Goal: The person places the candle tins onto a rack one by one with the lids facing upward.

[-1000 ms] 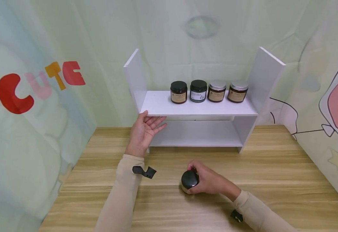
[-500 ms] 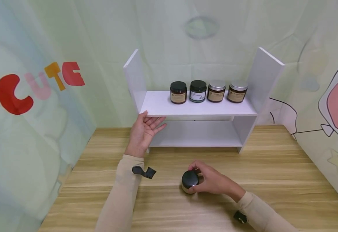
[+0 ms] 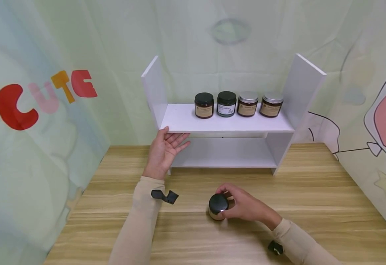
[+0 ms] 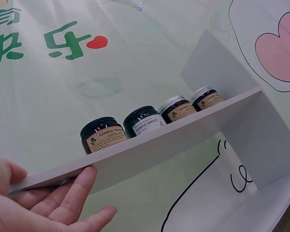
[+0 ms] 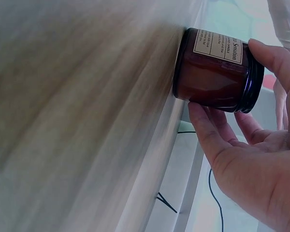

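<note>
My left hand (image 3: 161,152) holds the left front edge of a white shelf (image 3: 224,127), its thumb at the top of the board and the other fingers spread underneath. On the wooden table in front, my right hand (image 3: 244,206) grips an amber candle jar (image 5: 212,72) with a black lid and a tan label. The thumb is at the lid and the fingers lie along the jar's side. The jar stands upright, its base at the tabletop. Up on the shelf are a black-lidded amber jar (image 4: 104,135), a white-labelled green jar (image 4: 144,122) and two silver-lidded jars (image 3: 247,104).
Two upright side panels (image 3: 304,88) bound the shelf's ends. A lower board (image 3: 226,152) runs beneath the jars' level. Printed cloth (image 3: 193,44) hangs behind and at both sides of the wooden table (image 3: 312,191).
The right hand and the candle jar have shifted slightly to the right on the table. My left hand has stayed at the shelf edge.
</note>
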A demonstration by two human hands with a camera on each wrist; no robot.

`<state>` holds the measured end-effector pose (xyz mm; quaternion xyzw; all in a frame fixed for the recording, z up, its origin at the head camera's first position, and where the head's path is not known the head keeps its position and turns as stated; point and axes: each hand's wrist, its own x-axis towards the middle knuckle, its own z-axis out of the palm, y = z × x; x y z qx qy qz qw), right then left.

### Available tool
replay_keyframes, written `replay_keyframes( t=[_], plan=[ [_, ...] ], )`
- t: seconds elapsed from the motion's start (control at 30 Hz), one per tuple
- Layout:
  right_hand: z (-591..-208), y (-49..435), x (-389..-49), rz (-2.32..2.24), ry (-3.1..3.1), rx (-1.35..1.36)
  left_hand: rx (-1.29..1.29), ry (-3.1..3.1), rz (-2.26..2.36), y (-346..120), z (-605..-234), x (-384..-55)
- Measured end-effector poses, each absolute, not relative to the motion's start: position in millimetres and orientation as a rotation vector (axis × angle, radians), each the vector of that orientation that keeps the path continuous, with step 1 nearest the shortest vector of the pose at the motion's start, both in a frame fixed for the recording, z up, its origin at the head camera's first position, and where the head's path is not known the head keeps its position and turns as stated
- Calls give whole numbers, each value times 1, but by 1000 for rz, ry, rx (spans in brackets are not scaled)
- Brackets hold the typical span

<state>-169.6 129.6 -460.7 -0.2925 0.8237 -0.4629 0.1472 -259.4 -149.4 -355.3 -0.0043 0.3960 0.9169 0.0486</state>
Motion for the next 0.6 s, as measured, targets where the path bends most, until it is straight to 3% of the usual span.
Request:
replay_keyframes(
  t=[0.6],
  plan=[
    [-462, 133, -176, -1407, 2245, -826, -18, 1217, 2800, -149, -354, -258]
  ],
)
